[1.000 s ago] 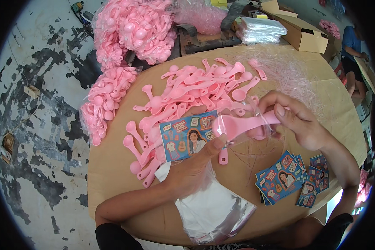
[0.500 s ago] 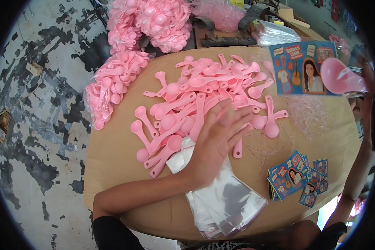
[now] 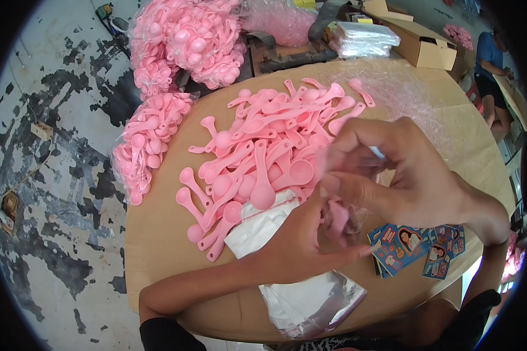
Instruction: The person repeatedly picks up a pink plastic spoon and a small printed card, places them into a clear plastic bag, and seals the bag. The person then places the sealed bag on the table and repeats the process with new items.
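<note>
My left hand (image 3: 301, 237) and my right hand (image 3: 413, 175) meet over the front middle of the table. Between them, a pink spoon in a clear plastic bag (image 3: 338, 217) shows only in part, blurred and mostly covered by fingers. The left hand's fingers close around this bundle from the left. My right hand's thumb and fingers curl above it, with a bit of clear film glinting between them. Beneath my left wrist lies a stack of flat clear bags (image 3: 316, 301). Loose pink spoons (image 3: 263, 169) are heaped just beyond the left hand.
Blue printed cards (image 3: 404, 245) lie under the right forearm. Clear plastic strands (image 3: 413, 108) spread at the far right of the brown-covered table (image 3: 158, 251). Filled bags of pink spoons (image 3: 184, 47) stand at the far left. Behind are packed plastic sleeves (image 3: 366, 40), a cardboard box (image 3: 421, 47) and another person (image 3: 489, 64).
My right hand has come in from the far right with the bagged spoon and meets my left hand. The left hand, spread before, has closed around the bundle. The view has shifted slightly.
</note>
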Tool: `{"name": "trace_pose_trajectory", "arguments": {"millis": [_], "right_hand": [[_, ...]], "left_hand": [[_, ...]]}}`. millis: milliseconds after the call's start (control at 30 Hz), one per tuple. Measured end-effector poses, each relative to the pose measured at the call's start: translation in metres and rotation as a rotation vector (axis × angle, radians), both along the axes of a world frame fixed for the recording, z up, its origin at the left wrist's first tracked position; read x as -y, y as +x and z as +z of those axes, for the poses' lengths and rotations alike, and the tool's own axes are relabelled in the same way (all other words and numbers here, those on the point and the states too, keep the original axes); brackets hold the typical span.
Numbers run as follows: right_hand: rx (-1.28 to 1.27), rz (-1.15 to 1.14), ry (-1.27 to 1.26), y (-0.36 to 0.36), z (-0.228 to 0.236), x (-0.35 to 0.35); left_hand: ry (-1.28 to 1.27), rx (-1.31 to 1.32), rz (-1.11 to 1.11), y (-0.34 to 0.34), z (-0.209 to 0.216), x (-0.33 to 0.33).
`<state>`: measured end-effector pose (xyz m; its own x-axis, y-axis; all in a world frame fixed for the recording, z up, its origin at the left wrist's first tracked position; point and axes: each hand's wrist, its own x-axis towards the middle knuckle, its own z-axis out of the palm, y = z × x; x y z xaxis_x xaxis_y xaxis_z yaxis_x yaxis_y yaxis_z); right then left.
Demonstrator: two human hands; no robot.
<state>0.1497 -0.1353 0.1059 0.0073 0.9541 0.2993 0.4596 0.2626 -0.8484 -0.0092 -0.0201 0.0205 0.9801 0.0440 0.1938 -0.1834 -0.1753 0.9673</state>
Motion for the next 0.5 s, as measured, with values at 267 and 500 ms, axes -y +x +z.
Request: {"name": "trace_pose_trajectory", "arguments": {"millis": [267,500], "right_hand": [[-0.050,-0.120,0.292,0.021,-0.016,-0.019],[-0.010,0.011,0.155,0.026,-0.023,-0.025]], "left_hand": [[-0.191,-0.032,-0.031,0.000,0.001,-0.009],[-0.287,-0.360,-0.125,-0.018,0.012,-0.009]]}}
